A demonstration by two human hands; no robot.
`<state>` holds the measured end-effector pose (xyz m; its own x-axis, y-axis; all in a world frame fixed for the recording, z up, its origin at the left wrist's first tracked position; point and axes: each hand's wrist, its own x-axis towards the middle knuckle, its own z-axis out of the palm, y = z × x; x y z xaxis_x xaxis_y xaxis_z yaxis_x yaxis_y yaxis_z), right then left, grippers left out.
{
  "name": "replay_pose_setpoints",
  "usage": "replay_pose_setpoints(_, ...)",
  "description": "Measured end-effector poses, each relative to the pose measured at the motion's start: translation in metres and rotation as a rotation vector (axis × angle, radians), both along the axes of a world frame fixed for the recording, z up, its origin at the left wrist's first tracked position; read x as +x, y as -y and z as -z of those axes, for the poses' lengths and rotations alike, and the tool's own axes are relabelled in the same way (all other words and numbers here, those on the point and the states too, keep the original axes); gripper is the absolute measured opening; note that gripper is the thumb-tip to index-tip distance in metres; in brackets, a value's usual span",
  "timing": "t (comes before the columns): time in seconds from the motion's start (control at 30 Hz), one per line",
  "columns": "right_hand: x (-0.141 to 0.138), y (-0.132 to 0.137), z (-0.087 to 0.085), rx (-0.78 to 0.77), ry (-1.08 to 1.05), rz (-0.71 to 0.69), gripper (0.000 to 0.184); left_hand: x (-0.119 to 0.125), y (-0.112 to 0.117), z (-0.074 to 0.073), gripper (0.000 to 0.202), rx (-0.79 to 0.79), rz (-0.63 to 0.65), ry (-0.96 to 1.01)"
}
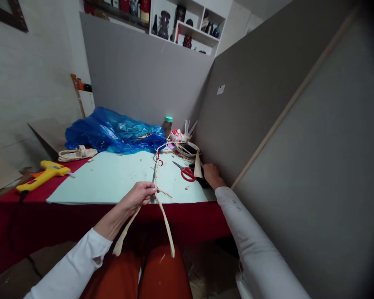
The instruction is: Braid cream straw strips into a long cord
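Observation:
My left hand (143, 192) pinches a pale braid of flat, husk-like strips (156, 172) just above the table's front edge. Two loose strips (165, 220) hang down from the pinch towards my lap, and a short end sticks out to the right. A red tie (158, 158) is wrapped on the braid farther up. On the right, my right hand (213, 174) reaches beside the grey partition. A wide pale strip (198, 166) stands close to its fingertips, over a dark object (203, 182). Those fingers are mostly hidden, so their grip does not show.
Red-handled scissors (187, 172) lie left of my right hand. A blue plastic bag (112, 131), a green-lidded jar (168, 124) and a woven sandal (77, 153) are farther back. A yellow glue gun (43, 176) rests at left. Grey partitions (268, 124) bound the back and right.

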<state>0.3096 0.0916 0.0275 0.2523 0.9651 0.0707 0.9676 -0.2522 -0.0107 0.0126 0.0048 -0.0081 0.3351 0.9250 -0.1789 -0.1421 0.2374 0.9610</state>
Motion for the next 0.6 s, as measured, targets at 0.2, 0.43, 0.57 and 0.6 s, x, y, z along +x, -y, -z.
replay_pose_setpoints(0.2,-0.006,-0.009,-0.003,0.022,-0.069,0.027,0.035,-0.002,0.0,0.0,0.017,-0.008,0.008,0.003)
replay_pose_setpoints(0.43,-0.013,-0.013,-0.01,0.165,-0.239,0.073,0.035,-0.002,0.0,0.0,0.021,-0.004,0.012,0.031)
replay_pose_setpoints(0.57,-0.016,-0.021,-0.01,0.219,-0.383,0.071,0.035,-0.001,0.003,-0.006,0.018,-0.015,-0.015,0.038)
replay_pose_setpoints(0.6,-0.017,-0.023,-0.011,0.234,-0.422,0.063,0.034,-0.001,0.004,-0.008,0.016,-0.017,-0.02,0.037)
